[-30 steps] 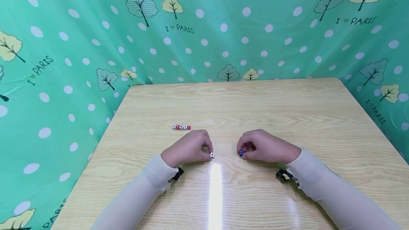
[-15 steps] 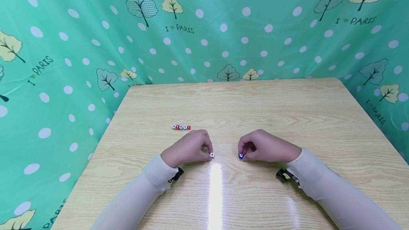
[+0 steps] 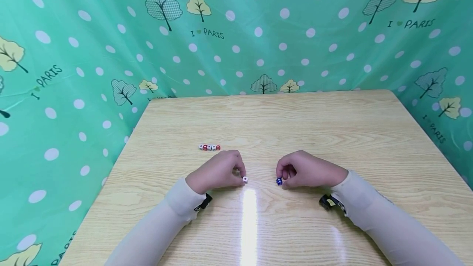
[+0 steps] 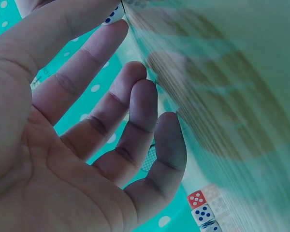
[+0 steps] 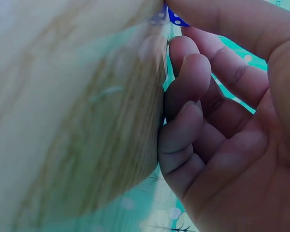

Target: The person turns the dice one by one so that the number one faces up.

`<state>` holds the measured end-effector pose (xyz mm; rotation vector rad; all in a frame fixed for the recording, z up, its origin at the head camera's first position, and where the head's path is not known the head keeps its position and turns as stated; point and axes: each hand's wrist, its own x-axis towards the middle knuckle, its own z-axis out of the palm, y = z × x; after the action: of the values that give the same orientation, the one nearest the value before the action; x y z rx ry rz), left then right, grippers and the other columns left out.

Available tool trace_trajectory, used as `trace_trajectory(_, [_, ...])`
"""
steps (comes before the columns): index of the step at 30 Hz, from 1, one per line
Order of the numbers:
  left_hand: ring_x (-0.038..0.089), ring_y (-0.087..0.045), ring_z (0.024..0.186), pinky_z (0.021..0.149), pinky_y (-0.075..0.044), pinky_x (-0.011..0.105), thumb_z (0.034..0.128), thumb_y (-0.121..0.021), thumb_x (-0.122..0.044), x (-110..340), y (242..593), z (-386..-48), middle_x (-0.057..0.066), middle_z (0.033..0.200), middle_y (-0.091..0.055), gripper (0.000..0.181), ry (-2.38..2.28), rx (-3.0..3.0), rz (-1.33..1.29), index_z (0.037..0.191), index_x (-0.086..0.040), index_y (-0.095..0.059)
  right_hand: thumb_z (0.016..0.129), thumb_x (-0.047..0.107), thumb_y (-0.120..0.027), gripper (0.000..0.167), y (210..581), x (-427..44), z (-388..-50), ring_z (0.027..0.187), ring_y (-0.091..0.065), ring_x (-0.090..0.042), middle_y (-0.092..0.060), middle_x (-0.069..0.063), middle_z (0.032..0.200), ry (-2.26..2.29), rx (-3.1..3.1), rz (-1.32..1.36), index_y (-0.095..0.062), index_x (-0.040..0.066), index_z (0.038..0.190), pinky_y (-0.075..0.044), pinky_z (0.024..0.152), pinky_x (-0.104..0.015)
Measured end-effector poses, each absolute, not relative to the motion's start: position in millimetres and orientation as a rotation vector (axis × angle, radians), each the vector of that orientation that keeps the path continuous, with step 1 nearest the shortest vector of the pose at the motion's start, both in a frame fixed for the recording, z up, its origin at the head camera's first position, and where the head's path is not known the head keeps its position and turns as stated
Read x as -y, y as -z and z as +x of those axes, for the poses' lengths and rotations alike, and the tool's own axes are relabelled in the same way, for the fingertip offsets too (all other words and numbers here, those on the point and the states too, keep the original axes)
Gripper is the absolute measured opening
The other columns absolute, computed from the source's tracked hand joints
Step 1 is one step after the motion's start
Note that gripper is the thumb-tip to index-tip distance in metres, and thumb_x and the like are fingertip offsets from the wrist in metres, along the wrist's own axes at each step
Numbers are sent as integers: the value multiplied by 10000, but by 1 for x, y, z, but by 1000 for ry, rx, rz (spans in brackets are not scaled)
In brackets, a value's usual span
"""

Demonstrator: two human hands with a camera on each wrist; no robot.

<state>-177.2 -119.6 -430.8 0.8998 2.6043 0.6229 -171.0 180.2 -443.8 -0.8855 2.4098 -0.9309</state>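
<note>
In the head view my left hand [image 3: 220, 170] has thumb and index finger at a white die [image 3: 245, 180], pinching it at the table surface. The left wrist view shows this die [image 4: 114, 15] between the thumb and a fingertip, its blue pips partly visible. Across from it, my right hand [image 3: 308, 170] has thumb and index finger on either side of a blue die [image 3: 279, 181] with white pips. In the right wrist view the blue die [image 5: 177, 18] sits against the tabletop, partly hidden by the thumb. The other right fingers curl in toward the palm.
A short row of several white and red dice [image 3: 209, 147] lies beyond my left hand; its red end die [image 4: 196, 198] shows in the left wrist view. The wooden table [image 3: 318, 122] ends at a green polka-dot curtain [image 3: 236, 32] behind and at the sides.
The blue die has been turned in my right fingers and lowered slightly toward the near side; a different face is up. The right fingertips shifted slightly right. My left hand and its white die stay still.
</note>
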Motion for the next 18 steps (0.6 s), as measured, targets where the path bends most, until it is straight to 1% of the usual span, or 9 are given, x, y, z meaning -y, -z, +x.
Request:
trace_trajectory(3, [157,-603,880,804,-485,286,823,-874,-229,120,430,-177,-85,963,-627,104,-632,-2602,895,831,-247,-771,834,156,-848,187,444,-179,-171,726,-585,-84,-657,87,816,930,-2401,-872,-725,255,934,-504,655,-239])
trace_trajectory(8, [166,-596,866,791,-482,289,815,-876,-216,120,430,-176,-68,959,-629,111,-661,-2594,900,823,-238,-768,843,162,-844,210,445,-178,-170,725,-587,-89,-671,70,848,950,-2398,-892,-727,243,998,-516,656,-247])
trace_trajectory(13, [168,-588,853,781,-479,289,818,-874,-213,120,430,-176,-64,957,-627,113,-665,-2594,901,816,-238,-764,841,144,-837,201,445,-175,-168,714,-583,-84,-665,83,850,946,-2446,-931,-736,235,989,-522,654,-242])
trace_trajectory(18, [164,-582,845,776,-478,294,817,-877,-218,120,429,-176,-60,956,-630,111,-666,-2595,901,819,-236,-768,835,117,-813,184,443,-173,-166,737,-597,-93,-664,85,860,895,-2501,-998,-760,245,957,-520,664,-230])
